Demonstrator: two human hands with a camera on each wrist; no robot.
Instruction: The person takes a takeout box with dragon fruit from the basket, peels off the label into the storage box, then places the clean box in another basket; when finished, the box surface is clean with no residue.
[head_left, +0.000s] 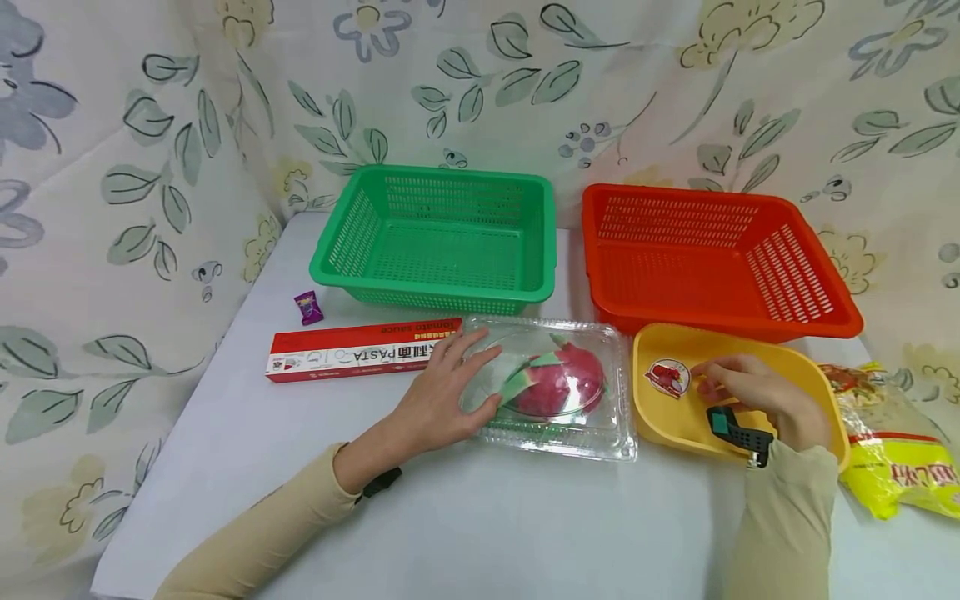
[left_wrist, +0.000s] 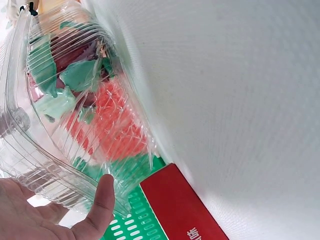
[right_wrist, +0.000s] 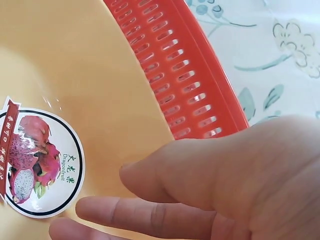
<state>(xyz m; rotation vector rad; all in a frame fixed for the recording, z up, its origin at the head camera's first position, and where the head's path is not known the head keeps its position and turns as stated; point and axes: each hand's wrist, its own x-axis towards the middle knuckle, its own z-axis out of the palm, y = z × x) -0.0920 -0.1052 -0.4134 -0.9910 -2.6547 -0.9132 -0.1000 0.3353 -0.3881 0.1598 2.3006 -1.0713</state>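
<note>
A clear plastic clamshell box [head_left: 551,442] with a pink-red dragon fruit [head_left: 562,379] inside lies on the white table. My left hand [head_left: 444,396] rests at its left end, fingers spread over the lid and thumb against the rim; in the left wrist view the thumb [left_wrist: 102,202] lies at the lid's edge. To the right stands a yellow tray [head_left: 693,342]. On its inner surface is a round dragon fruit sticker [head_left: 667,378]. Over the tray, my right hand [head_left: 765,396] has loosely bent fingers beside the sticker, holding nothing.
Behind stand a green basket [head_left: 442,292] and a red basket [head_left: 720,325]. A red and white pasta box [head_left: 360,348] lies left of the clear box, with a small purple packet [head_left: 308,307] beyond it. A yellow bag [head_left: 900,450] is at far right.
</note>
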